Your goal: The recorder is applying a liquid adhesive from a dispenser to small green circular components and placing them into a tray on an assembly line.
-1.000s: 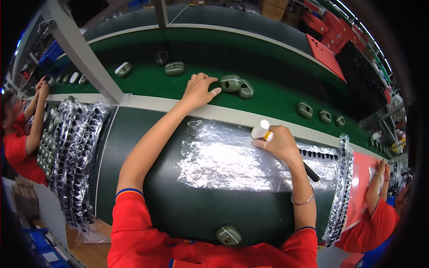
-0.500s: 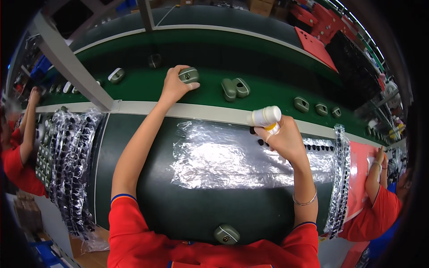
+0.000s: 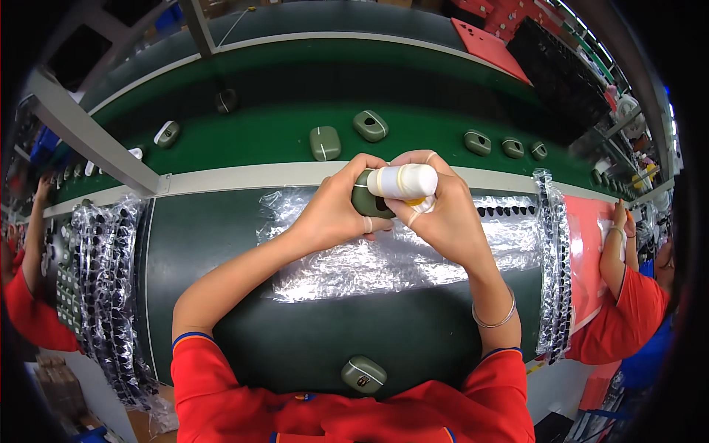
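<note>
My left hand (image 3: 336, 203) is closed around a rounded green case (image 3: 364, 198), above the table near the belt's edge. Against the case's right side comes my right hand (image 3: 443, 210), gripping a white bottle (image 3: 405, 181) with a yellow part under it. The bottle lies tilted across the front of the case and hides part of it. A dark spot shows between case and right fingers; whether it is an opening or a small black piece I cannot make out. Below both hands spreads a clear plastic sheet (image 3: 347, 269). Small black pieces (image 3: 506, 211) line its right upper edge.
Green cases (image 3: 325, 142) lie on the green belt (image 3: 288, 125), others farther right. Another green case (image 3: 364, 375) sits close to my body. Plastic strips with black pieces hang at left (image 3: 111, 288) and right (image 3: 550, 273). A metal post (image 3: 96, 133) rises at left. Co-workers sit both sides.
My left hand has come back from the belt and now holds a green case by the bottle. My right hand has moved left from the black pieces. Two touching belt cases now appear apart.
</note>
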### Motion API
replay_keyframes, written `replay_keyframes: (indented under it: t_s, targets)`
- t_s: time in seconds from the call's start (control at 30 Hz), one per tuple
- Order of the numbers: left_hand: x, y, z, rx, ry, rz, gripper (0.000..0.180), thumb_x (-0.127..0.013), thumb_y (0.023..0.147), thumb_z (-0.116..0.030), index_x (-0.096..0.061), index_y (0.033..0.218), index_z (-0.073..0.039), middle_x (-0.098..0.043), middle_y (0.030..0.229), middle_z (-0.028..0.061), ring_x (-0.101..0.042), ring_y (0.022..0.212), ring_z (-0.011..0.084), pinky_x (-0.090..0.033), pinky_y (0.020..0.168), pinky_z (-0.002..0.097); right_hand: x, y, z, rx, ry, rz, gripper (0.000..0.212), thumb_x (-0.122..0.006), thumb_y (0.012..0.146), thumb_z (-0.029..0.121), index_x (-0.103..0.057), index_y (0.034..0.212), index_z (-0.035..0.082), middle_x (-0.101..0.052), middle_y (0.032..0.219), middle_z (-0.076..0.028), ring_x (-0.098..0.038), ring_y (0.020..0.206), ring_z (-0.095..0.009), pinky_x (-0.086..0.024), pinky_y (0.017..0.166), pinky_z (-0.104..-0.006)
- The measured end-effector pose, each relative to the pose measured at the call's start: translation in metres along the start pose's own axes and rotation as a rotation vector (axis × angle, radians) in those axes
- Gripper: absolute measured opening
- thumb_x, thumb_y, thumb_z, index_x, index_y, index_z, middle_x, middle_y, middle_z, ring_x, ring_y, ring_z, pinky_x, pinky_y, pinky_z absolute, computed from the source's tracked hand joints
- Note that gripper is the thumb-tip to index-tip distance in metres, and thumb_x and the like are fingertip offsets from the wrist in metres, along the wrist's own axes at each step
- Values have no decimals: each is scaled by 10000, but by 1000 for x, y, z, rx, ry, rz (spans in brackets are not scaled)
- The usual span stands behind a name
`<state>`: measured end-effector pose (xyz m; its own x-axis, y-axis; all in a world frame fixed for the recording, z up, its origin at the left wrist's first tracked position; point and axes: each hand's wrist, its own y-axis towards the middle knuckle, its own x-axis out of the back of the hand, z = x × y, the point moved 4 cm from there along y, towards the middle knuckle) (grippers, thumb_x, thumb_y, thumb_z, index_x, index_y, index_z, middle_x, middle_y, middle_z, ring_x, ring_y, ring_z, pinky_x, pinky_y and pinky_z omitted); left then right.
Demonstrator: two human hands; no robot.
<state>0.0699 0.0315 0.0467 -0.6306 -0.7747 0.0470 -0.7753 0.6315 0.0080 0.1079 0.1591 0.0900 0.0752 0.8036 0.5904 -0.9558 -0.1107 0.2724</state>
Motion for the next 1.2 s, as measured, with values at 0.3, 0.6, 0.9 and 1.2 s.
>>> replay_keyframes:
  t_s: [0.3,0.6,0.9,1.2]
  targets:
    - [5,1,2,80,-269,145,458,-627,754,-17,-368,1131,-35,-563,794,86,-587,580,140,-491,470,244,-1,0,-3,-79,41,-30,381,-673,697,61,-505,1030,-13,-581,909,-146,-602,841,-258,-470,738,-327]
    - [13,6,9,16,-177,122,417,-635,755,-47,-397,1096,-62,-555,733,69,-565,528,115,-460,432,234,-8,0,2,14,-66,118,319,-637,766,117,-515,1046,24,-626,884,-87,-611,784,-148,-466,686,-279]
    - [93,44,32,9,786,-415,571,-691,693,-379,-490,1110,-45,-585,996,141,-574,910,262,-447,778,349,15,6,-10,-117,108,-11,336,-669,708,86,-533,1008,20,-589,862,-49,-537,769,-109,-440,696,-245]
    - [218,82,75,-39,1213,-973,734,-456,772,-613,-406,1266,-73,-313,1290,280,-344,1155,430,-322,910,516,14,15,-62,-315,-281,144,294,-721,642,168,-639,835,-38,-626,679,-150,-603,595,-206,-465,591,-285]
